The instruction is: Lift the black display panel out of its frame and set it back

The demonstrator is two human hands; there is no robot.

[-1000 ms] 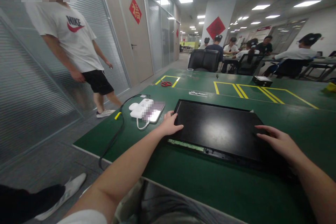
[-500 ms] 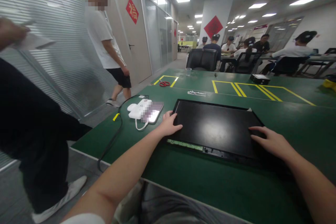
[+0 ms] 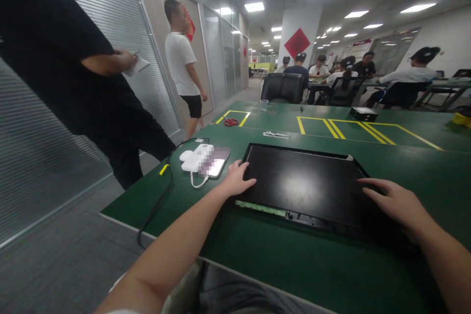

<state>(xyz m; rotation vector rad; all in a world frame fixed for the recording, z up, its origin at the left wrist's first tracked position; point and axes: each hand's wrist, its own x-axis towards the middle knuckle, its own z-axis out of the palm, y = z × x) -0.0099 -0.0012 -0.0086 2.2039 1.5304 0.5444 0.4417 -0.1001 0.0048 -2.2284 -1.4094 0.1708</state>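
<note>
A flat black display panel (image 3: 294, 181) in a thin dark frame lies face up on the green table. Along its near edge runs a green circuit strip (image 3: 260, 208). My left hand (image 3: 238, 179) rests at the panel's left edge, thumb over the dark surface and fingers apart. At the right side, my right hand (image 3: 395, 201) is open, thumb and fingers stretched toward the panel's right edge; whether it touches the frame I cannot tell. The right near corner of the panel is in shadow.
Left of the panel lie a phone (image 3: 220, 163), a white device (image 3: 198, 157) and a black cable (image 3: 162, 201). Farther back are red scissors (image 3: 231, 121), a small clear bag (image 3: 275, 134), a plastic cup (image 3: 264, 105) and a black box (image 3: 363, 113). Two people are on the left.
My right hand has shifted slightly right, away from the panel's middle. My left hand stays in place. The two people at the left have moved forward past the table.
</note>
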